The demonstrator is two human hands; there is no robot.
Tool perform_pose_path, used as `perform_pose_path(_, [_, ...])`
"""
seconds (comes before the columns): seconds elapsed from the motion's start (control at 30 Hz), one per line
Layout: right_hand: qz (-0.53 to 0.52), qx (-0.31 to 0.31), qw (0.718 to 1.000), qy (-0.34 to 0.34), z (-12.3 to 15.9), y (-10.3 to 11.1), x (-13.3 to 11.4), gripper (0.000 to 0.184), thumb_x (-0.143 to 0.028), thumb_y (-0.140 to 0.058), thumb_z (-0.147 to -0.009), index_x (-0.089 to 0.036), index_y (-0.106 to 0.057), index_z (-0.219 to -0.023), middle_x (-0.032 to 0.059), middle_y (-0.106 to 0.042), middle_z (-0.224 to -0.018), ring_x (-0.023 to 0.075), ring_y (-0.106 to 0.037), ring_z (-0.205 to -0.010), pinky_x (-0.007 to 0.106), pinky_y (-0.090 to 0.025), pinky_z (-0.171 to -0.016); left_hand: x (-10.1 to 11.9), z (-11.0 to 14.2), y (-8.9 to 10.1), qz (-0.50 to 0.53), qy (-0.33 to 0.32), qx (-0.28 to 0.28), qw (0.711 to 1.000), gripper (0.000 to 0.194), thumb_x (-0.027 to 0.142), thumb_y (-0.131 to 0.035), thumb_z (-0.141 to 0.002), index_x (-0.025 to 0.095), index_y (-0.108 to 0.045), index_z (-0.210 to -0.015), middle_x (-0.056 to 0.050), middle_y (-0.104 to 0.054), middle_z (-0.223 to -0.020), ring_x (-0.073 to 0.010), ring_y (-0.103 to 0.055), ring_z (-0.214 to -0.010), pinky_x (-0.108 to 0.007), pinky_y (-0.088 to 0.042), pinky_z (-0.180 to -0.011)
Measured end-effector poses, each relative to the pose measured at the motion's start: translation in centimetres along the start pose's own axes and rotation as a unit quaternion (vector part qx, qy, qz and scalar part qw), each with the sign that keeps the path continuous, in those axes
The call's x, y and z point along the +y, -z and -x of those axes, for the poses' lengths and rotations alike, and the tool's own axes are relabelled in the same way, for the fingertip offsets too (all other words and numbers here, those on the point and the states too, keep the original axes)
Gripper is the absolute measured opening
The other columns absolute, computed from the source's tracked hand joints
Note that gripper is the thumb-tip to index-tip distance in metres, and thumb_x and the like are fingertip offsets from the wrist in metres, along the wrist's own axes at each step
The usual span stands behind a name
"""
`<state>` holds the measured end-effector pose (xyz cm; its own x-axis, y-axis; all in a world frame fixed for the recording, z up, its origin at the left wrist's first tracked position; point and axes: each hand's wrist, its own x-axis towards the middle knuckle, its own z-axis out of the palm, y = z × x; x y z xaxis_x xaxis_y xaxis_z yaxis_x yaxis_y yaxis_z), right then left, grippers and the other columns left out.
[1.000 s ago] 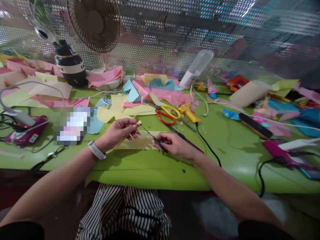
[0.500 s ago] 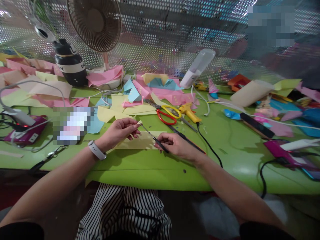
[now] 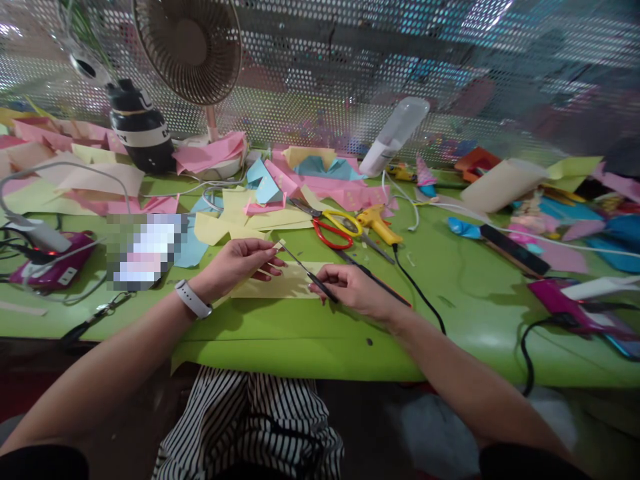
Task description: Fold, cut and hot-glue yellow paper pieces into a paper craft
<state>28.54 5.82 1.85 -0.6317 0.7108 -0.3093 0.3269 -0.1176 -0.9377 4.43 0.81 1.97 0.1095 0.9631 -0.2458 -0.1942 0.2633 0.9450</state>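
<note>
Between the thumb and fingertips of my left hand [image 3: 250, 263] is a small piece of pale yellow paper [image 3: 281, 245]. My right hand [image 3: 350, 290] is closed around the dark handle of a slim metal tool [image 3: 300, 264], whose exact kind I cannot make out. The tool's thin tip points up and left and meets the small piece at my left fingertips. Under both hands lies a yellow paper strip [image 3: 273, 285] on the green tabletop.
Scissors with red and yellow handles [image 3: 333, 235], a yellow glue gun [image 3: 379, 224] and a dark cutter-like tool [image 3: 377, 283] lie beyond my right hand. A phone [image 3: 150, 252] is left of my hands. Behind are coloured paper scraps [image 3: 250, 208], a fan [image 3: 187, 50] and a black bottle [image 3: 140, 130].
Both hands stay almost in place. The fingers of my left hand shift slightly, and the small piece and the tool's tip move a little to the right.
</note>
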Motion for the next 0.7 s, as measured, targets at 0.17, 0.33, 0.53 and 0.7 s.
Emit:
perform_pose_path(0.17, [0.005, -0.001, 1.0, 0.0, 0.08, -0.02, -0.21, 0.05, -0.058, -0.087, -0.058, -0.017, -0.062, -0.071, -0.0022, -0.058, -0.065, 0.01, -0.052, -0.061, 0.026, -0.042, -0.059, -0.02, -0.09, 0.02, 0.006, -0.003, 0.003, 1.0, 0.018, 0.027, -0.074, -0.087, 0.014, -0.071, -0.098, -0.007, -0.078, -0.089, -0.011, -0.071, -0.07, -0.023, -0.058, -0.068])
perform_pose_path(0.33, [0.017, 0.0, 1.0, 0.007, 0.07, -0.03, -0.15, 0.05, -0.06, -0.086, -0.058, -0.018, -0.062, -0.07, -0.0014, -0.06, -0.066, 0.0112, -0.053, -0.062, 0.027, -0.044, -0.06, -0.16, -0.18, 0.13, 0.011, -0.003, -0.001, 1.0, 0.017, 0.027, -0.074, -0.087, 0.014, -0.072, -0.098, -0.008, -0.078, -0.09, -0.0112, -0.071, -0.071, -0.023, -0.058, -0.068])
perform_pose_path(0.53, [0.021, 0.004, 1.0, 0.014, 0.06, 0.07, -0.18, 0.051, -0.062, -0.085, -0.059, -0.018, -0.062, -0.072, -0.0012, -0.06, -0.064, 0.0115, -0.054, -0.06, 0.027, -0.045, -0.059, -0.06, -0.18, 0.16, 0.011, -0.013, 0.006, 1.0, 0.017, 0.028, -0.074, -0.088, 0.014, -0.072, -0.098, -0.008, -0.078, -0.091, -0.0114, -0.072, -0.072, -0.022, -0.057, -0.066])
perform_pose_path(0.7, [0.008, 0.004, 1.0, 0.006, 0.21, 0.32, -0.42, 0.053, -0.064, -0.085, -0.058, -0.018, -0.061, -0.073, -0.0016, -0.059, -0.063, 0.0115, -0.054, -0.059, 0.026, -0.043, -0.057, 0.02, -0.19, 0.2, 0.026, -0.031, 0.027, 0.999, 0.022, 0.029, -0.073, -0.088, 0.014, -0.07, -0.103, -0.01, -0.078, -0.099, -0.0138, -0.074, -0.079, -0.024, -0.059, -0.068])
